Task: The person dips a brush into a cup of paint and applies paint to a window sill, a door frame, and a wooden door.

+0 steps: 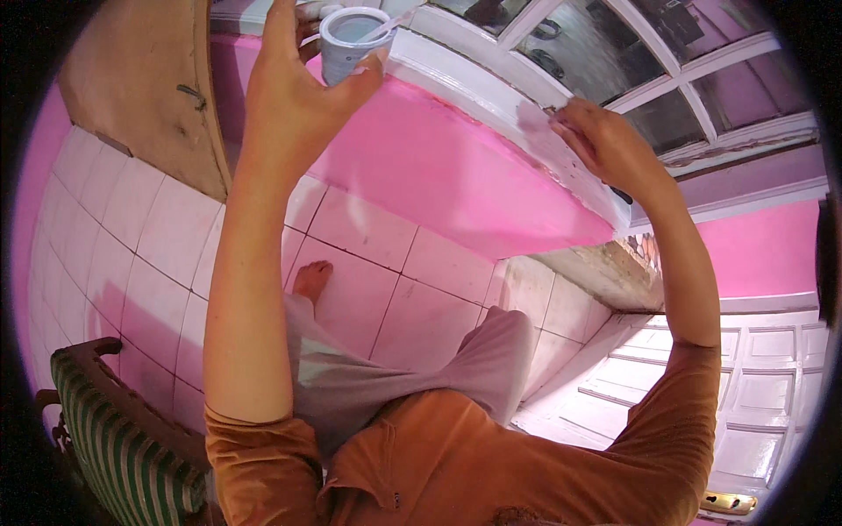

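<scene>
Up at the top left, my left hand (303, 96) is closed round a small grey-blue cup (345, 63), thumb on its near right side. Pale liquid shows inside the cup, and a thin whitish stick (388, 26) leans over its rim. My right hand (605, 145) is at the white window sill (491, 101), its fingers bent and pressed together at the sill's edge by the window frame. A small dark tip (621, 195) shows beneath that hand; whether it belongs to something held is hidden.
A paned window (605, 53) with a white frame rises above the sill, over a pink wall (438, 167). A brown wooden panel (145, 88) stands at left. A green-striped chair (123, 438) is at lower left, a white panelled door (763, 386) at lower right. Tiles (351, 294) cover the floor.
</scene>
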Available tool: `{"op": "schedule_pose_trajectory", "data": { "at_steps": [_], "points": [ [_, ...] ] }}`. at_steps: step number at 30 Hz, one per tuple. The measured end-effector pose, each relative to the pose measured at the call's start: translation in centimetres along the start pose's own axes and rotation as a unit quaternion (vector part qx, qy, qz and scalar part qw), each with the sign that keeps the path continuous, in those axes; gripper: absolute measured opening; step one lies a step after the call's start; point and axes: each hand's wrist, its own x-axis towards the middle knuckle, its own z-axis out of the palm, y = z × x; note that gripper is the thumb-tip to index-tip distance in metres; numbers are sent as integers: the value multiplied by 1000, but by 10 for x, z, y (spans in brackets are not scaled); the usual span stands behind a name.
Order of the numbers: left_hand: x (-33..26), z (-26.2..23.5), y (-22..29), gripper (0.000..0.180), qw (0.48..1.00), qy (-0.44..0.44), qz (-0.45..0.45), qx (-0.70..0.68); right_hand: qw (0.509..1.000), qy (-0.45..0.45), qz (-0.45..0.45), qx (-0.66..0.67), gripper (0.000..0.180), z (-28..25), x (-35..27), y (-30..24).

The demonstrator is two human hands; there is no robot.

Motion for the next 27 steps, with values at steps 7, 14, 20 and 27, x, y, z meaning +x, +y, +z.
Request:
{"op": "schedule_pose_trajectory", "data": {
  "at_steps": [7,14,20,27],
  "points": [
    [6,-10,-8,101,997,25,18,-64,999,-41,-2,7,19,-8,9,-18],
    [8,-14,15,102,997,33,0,-73,997,-2,-81,2,22,17,59,-16],
    [5,-26,-12,105,995,53,52,-69,981,108,-155,31,22,32,103,-32],
    [4,-45,-12,105,995,63,40,-62,981,120,-148,39,25,39,134,-36]
  ]
}}
